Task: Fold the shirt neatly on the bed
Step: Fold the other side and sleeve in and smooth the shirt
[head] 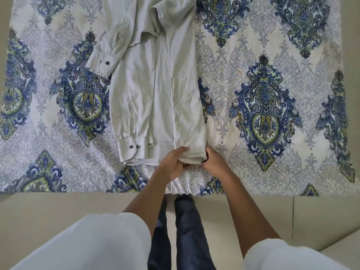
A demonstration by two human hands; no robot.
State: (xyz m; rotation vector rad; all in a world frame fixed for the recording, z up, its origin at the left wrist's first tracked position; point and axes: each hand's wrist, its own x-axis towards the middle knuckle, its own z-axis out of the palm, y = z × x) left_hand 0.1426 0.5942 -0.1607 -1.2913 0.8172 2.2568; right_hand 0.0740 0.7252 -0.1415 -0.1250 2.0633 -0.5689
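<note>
Shirt (153,94) stretches away across the bed (253,45), left hand (172,164) and right hand (214,161) gripping its near hem.

Shirt (155,94): on the bed (272,45), hem toward the near edge.
Near cuff (134,151): on its left side, left of the left hand (172,164).
Far cuff (100,65): behind, overhanging leftward.

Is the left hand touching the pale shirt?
Touching. The head view shows the left hand gripping the bottom hem of the pale grey-green long-sleeved shirt.
</note>
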